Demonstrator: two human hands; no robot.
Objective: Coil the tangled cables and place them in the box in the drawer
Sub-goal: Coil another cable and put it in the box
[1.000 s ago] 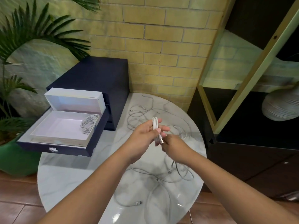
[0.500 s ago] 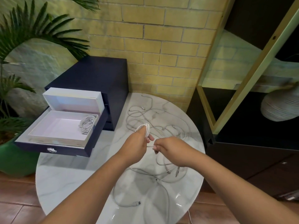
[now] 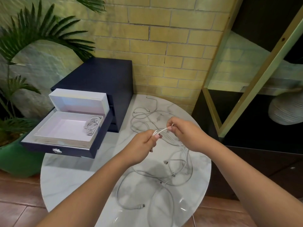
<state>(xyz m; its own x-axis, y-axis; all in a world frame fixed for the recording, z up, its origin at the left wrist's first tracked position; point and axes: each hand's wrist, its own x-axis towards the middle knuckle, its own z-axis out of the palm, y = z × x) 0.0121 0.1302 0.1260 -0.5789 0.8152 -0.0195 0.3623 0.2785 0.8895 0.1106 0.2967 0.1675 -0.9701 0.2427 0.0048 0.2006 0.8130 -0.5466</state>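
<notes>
Over the round marble table (image 3: 68, 176), my left hand (image 3: 142, 145) grips a small bundle of folded white cable (image 3: 158, 132). My right hand (image 3: 185, 130) pinches the cable's free end a little to the right, so a short stretch runs taut between the hands. Several loose white cables (image 3: 164, 177) lie tangled on the table below and behind the hands. To the left, the dark blue drawer (image 3: 55, 149) stands pulled out. Inside it sits an open white box (image 3: 65, 128), and one coiled cable (image 3: 91, 125) lies in the box's right corner.
The drawer belongs to a dark blue cabinet (image 3: 101, 79) on the table's back left. A potted palm (image 3: 24, 46) stands at the left, a brick wall behind. A dark shelf unit (image 3: 262, 112) with a ribbed grey vase (image 3: 287, 110) is close on the right.
The hands have moved apart and a bit higher. The cable bundle, upright a second ago, now lies sideways with its end pulled out to the right by my right hand.
</notes>
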